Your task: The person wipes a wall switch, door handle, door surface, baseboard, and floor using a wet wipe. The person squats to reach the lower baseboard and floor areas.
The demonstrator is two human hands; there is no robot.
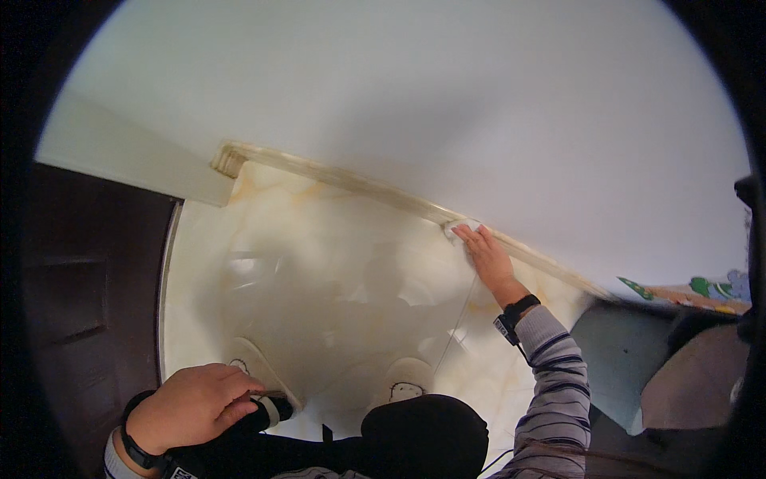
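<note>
My right hand (488, 259) reaches forward to the foot of the wall. Under its outstretched fingers is a small white cloth or wipe (450, 231), pressed against the cream baseboard (359, 184). The fingers cover part of the cloth. At the lower left, my left hand (187, 407) rests over my bent leg. Its thumb and forefinger are slightly apart with nothing visible between them, while the other fingers are mostly hidden beneath the hand.
A white wall (447, 96) rises beyond the baseboard. On the left stands a dark brown panelled door (88, 303). Glossy cream floor tiles (343, 271) lie beneath my light slippers (407, 383). Grey and pinkish panels (618, 351) stand at the right, below a colourful wall decoration (694, 295).
</note>
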